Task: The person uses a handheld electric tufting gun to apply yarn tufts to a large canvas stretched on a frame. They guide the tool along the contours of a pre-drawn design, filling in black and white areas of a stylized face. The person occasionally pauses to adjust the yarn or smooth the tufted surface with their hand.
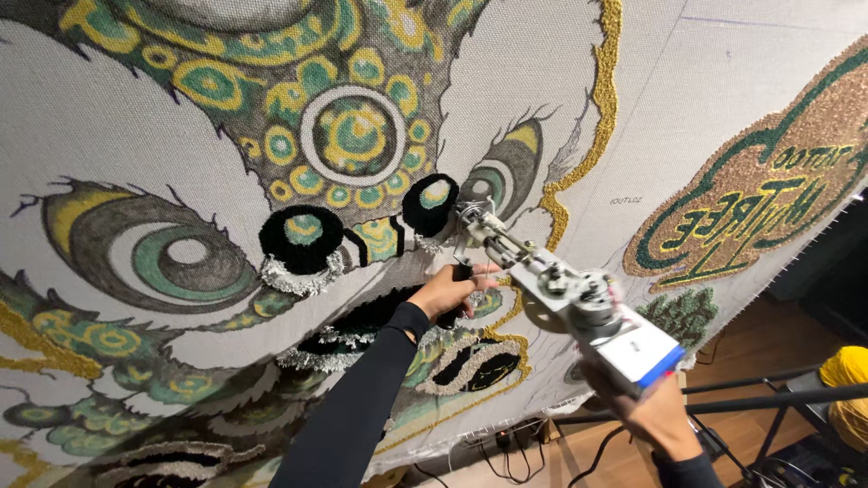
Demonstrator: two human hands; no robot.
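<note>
Cloth [108, 117], woven and stretched, carries fuzzy tufted eyes and rings in green, yellow, black. My left hand [449, 291] grips the front handle of the metal tufting gun [551, 289], tip pressed on the cloth; my right hand [653, 414] clutches its rear, fingers hidden. Oval lettered patch [768, 203] upper right, yarn cone [848, 384] cut off at the edge.

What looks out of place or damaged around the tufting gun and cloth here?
Nothing stands out. The left hand and right hand hold the grey metal tufting gun against the stretched white patterned cloth; its black tufted patches look intact.
</note>
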